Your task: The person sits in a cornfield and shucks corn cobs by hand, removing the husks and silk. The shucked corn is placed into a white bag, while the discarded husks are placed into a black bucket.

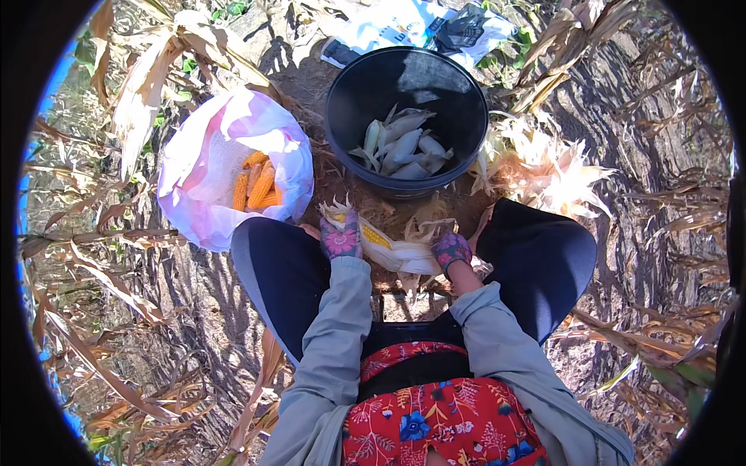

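An ear of corn point(376, 236) lies across between my knees, its yellow kernels partly bared and pale husk point(411, 256) still around the rest. My left hand point(342, 235), in a grey glove with pink flowers, grips the ear at its left end. At the right, my gloved right hand point(452, 250) is closed on the husk end. Beyond the hands stands a black bucket point(482, 125) with several unhusked ears point(402, 143) inside. Left of it, a white-and-pink sack point(186, 169) with a rolled-down rim holds several bare orange ears point(262, 185).
A heap of stripped husks point(548, 166) lies right of the bucket, close to my right knee point(548, 256). A printed plastic bag point(390, 26) rests behind the bucket. Dry corn stalks and leaves point(145, 99) surround me on the soil. A seat frame point(414, 307) shows beneath me.
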The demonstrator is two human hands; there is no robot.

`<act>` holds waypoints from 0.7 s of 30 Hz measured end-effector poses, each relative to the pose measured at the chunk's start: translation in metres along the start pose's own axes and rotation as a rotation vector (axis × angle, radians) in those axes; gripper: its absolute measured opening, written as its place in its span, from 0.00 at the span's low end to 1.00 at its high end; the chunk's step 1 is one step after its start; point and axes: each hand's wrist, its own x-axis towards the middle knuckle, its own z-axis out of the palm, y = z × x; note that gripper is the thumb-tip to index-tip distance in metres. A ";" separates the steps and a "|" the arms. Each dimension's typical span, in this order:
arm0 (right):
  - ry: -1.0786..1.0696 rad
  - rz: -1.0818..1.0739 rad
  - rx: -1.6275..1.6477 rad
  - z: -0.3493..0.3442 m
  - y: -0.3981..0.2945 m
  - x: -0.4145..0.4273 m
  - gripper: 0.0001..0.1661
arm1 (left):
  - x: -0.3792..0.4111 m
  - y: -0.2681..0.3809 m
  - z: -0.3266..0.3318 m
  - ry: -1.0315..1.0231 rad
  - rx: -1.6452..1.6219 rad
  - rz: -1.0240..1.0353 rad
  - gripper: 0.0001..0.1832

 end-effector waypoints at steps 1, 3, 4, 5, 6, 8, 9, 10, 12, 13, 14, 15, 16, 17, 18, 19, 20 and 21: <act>-0.028 0.017 -0.027 0.001 0.004 0.000 0.17 | -0.001 0.007 -0.001 0.024 0.014 0.032 0.29; -0.058 0.087 -0.009 -0.005 0.008 -0.004 0.16 | 0.008 0.018 -0.009 0.086 -0.152 0.065 0.28; -0.063 0.106 -0.018 -0.011 0.006 -0.010 0.16 | 0.010 0.027 -0.015 0.088 -0.265 0.046 0.29; -0.069 0.125 -0.028 -0.015 0.006 -0.014 0.17 | 0.012 0.031 -0.018 0.090 -0.379 0.026 0.29; -0.059 0.121 -0.037 -0.009 0.012 -0.009 0.16 | 0.014 0.027 -0.015 0.051 -0.372 0.067 0.31; -0.005 0.105 -0.074 0.008 0.030 0.006 0.17 | 0.008 0.026 -0.006 0.046 -0.308 0.115 0.30; 0.019 0.094 -0.096 0.004 0.026 0.003 0.18 | 0.005 0.025 -0.003 0.049 -0.276 0.137 0.30; 0.013 0.074 -0.095 -0.001 0.020 0.003 0.19 | 0.002 0.026 -0.005 -0.020 -0.260 0.151 0.29; 0.003 0.034 -0.100 -0.021 0.001 -0.002 0.21 | 0.001 0.019 -0.008 -0.112 -0.025 0.129 0.29; 0.066 -0.019 -0.122 -0.031 -0.010 -0.013 0.20 | 0.000 0.015 -0.007 -0.156 0.089 0.118 0.30; 0.129 -0.071 -0.143 -0.040 -0.021 -0.025 0.19 | -0.001 0.009 -0.006 -0.170 0.323 0.162 0.32; 0.192 -0.118 -0.160 -0.043 -0.028 -0.031 0.18 | -0.007 0.014 -0.005 -0.225 0.380 0.170 0.32; 0.150 -0.139 -0.107 -0.043 -0.031 -0.029 0.22 | -0.014 0.021 -0.002 -0.279 0.438 0.178 0.32; 0.097 -0.217 0.019 -0.037 -0.027 -0.019 0.23 | -0.019 0.025 0.000 -0.333 0.496 0.187 0.33; 0.044 -0.294 0.148 -0.024 -0.022 -0.005 0.25 | -0.019 0.017 0.002 -0.409 0.367 0.167 0.33; -0.015 -0.369 0.277 -0.020 -0.021 0.001 0.27 | -0.021 0.019 0.002 -0.467 0.394 0.155 0.37; -0.060 -0.413 0.439 -0.015 -0.020 0.004 0.28 | -0.023 0.022 0.003 -0.525 0.421 0.144 0.40; -0.108 -0.459 0.601 -0.014 -0.028 0.002 0.29 | -0.024 0.024 0.003 -0.580 0.450 0.131 0.43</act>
